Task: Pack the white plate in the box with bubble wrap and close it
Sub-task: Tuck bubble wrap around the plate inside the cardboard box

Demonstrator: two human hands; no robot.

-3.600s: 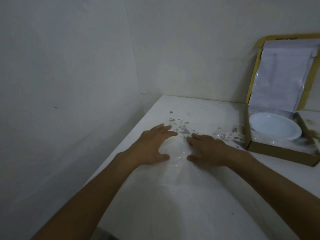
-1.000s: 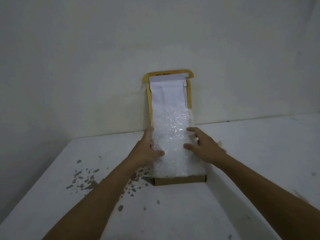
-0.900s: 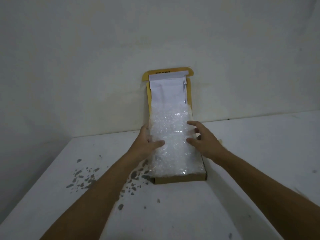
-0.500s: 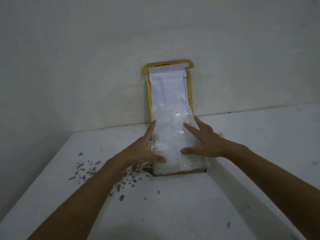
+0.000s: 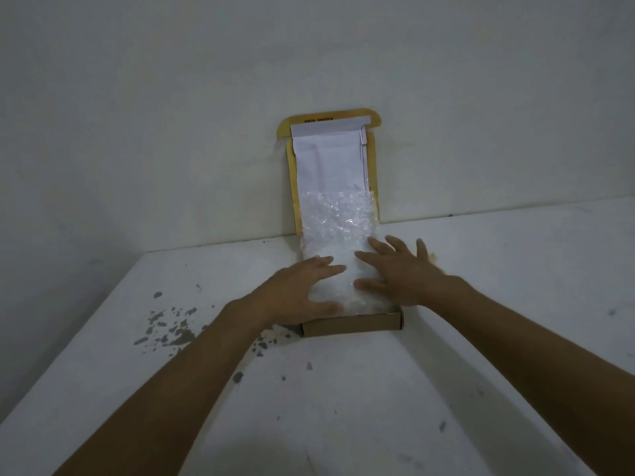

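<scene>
Pressing flat with both hands: left hand (image 5: 302,286) and right hand (image 5: 398,269) lie spread, fingers straight, on the bubble wrap (image 5: 338,235) that fills the box (image 5: 350,326). Neither hand grasps anything; each grip is released, palms down on the wrap. White plate not visible; judged to sit under the wrap inside the box, beneath and between the two hands. Box rests on the white surface (image 5: 378,389), its far end against the wall (image 5: 171,115). Lid (image 5: 330,156) stands upright against the wall at the far end of the box, white lining facing the person, yellow edge showing round it. Wrap runs along the box's long axis, away from the person, and climbs the lower part of the lid. Key relation: lid lies beyond both hands, straight ahead along that axis; the right hand's fingertips reach somewhat nearer it. Judgement: the climbing end of wrap needs tucking down before the lid folds toward the person. Grey flecks (image 5: 171,324) mark the surface left of the box.
</scene>
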